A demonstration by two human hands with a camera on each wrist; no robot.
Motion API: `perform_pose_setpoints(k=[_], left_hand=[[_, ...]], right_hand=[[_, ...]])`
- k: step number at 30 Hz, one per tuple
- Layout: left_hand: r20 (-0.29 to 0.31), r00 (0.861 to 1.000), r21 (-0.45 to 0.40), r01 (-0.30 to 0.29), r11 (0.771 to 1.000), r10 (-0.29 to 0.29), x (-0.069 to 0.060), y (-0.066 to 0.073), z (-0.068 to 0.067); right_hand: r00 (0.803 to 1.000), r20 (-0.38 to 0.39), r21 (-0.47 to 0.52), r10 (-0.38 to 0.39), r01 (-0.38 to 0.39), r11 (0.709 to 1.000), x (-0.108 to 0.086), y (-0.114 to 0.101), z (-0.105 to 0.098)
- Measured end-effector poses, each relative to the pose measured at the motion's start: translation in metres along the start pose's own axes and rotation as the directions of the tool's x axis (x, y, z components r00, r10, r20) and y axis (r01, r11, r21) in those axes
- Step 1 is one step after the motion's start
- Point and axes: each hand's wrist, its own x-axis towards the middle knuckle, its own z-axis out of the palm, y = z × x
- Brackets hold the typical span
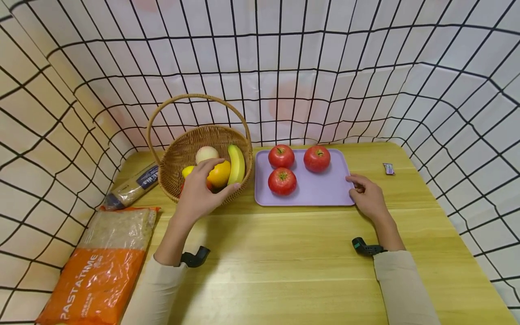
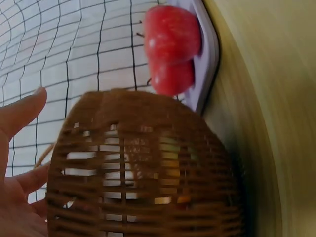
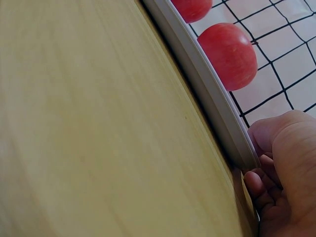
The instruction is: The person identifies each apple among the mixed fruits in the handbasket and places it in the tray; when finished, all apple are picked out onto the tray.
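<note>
My left hand [image 1: 197,192] hovers over the wicker basket [image 1: 191,137], its thumb and fingers spread apart with nothing between them. Inside the basket lie a banana [image 1: 237,166], an orange [image 1: 220,175], a pale round fruit [image 1: 206,153] and a yellow fruit [image 1: 187,171]. Something red there is mostly hidden behind the hand. Three red apples [image 1: 282,181] sit on the left and middle of a purple tray [image 1: 321,193]. My right hand [image 1: 369,197] pinches the tray's right edge, as the right wrist view shows.
An orange pasta bag [image 1: 101,271] lies at the left, below another clear package [image 1: 134,186] beside the basket. A small purple wrapped item [image 1: 388,169] rests right of the tray. Grid-patterned cloth [image 1: 296,81] encloses the wooden table [image 1: 280,262] at the back and sides.
</note>
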Motion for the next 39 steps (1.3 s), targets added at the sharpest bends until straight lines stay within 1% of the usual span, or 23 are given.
perform_pose_setpoints(k=[5,11,18,24,27,32,39], left_hand=[[-0.009,0.998,0.053,0.058,0.997,-0.057,-0.003,-0.005,-0.01],[-0.018,0.995,0.098,0.1,0.99,-0.099,-0.005,-0.01,-0.021],[0.033,0.986,0.156,0.158,0.975,-0.165,-0.006,-0.014,-0.026],[0.069,0.977,0.197,0.185,0.963,-0.202,-0.005,-0.017,-0.03],[0.088,0.969,0.215,0.206,0.955,-0.229,-0.006,-0.018,-0.03],[0.129,0.951,0.249,0.244,0.937,-0.282,-0.004,-0.017,-0.03],[0.207,0.922,0.317,0.253,0.914,-0.327,0.003,-0.015,-0.029]], right_hand=[[1.0,0.0,0.007,0.001,-0.001,1.0,-0.001,0.0,0.0],[1.0,-0.005,0.016,-0.01,0.01,1.0,0.0,0.001,0.001],[1.0,-0.012,0.02,-0.01,0.01,1.0,0.0,0.001,0.003],[1.0,-0.018,0.028,-0.002,0.003,1.0,0.0,0.001,0.002],[1.0,-0.011,0.021,0.001,0.0,1.0,0.0,0.001,0.002],[1.0,-0.001,0.016,0.0,0.0,1.0,0.0,0.0,0.001],[1.0,-0.017,0.04,-0.012,0.013,0.999,-0.001,0.001,0.002]])
